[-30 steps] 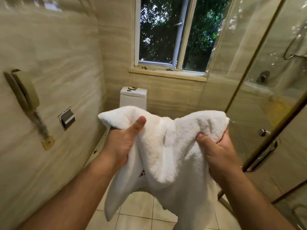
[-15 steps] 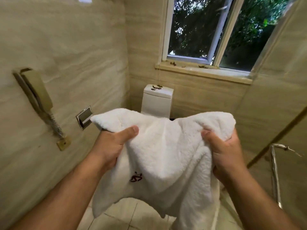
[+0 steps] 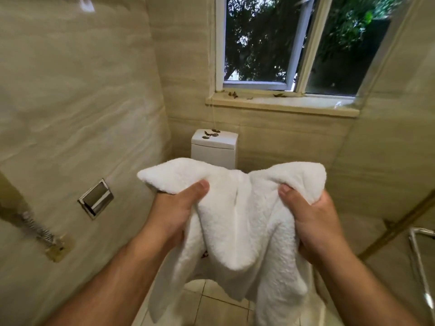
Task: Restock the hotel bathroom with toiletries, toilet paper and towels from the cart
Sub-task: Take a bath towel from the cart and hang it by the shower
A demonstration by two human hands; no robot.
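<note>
Head camera looks forward and down along two bare forearms in a bathroom with beige stone-look walls. Both hands hold one white towel (image 3: 240, 220) in the air at the middle of the view, in front of the toilet.

The left hand (image 3: 174, 210) grips the towel near its upper left corner, thumb pressed into the front of the cloth and fingers hidden behind it. The right hand (image 3: 313, 217) grips near the upper right corner in the same way. The hands are apart, and the towel sags in a loose fold between them, then hangs down toward the tiled floor (image 3: 211, 309). A small red mark (image 3: 204, 254) peeks out of a fold below the left hand, too hidden to read.

Behind the towel stands a white toilet tank (image 3: 213, 149) with a few dry leaves (image 3: 210, 134) lying on its lid. Above it is a window (image 3: 294, 43) showing dark green trees, with more leaves on its sill (image 3: 282, 105). On the left wall sit a metal toilet paper holder (image 3: 96, 198) and a coiled cord (image 3: 37, 231). A metal rail (image 3: 419, 255) stands at the right edge.
</note>
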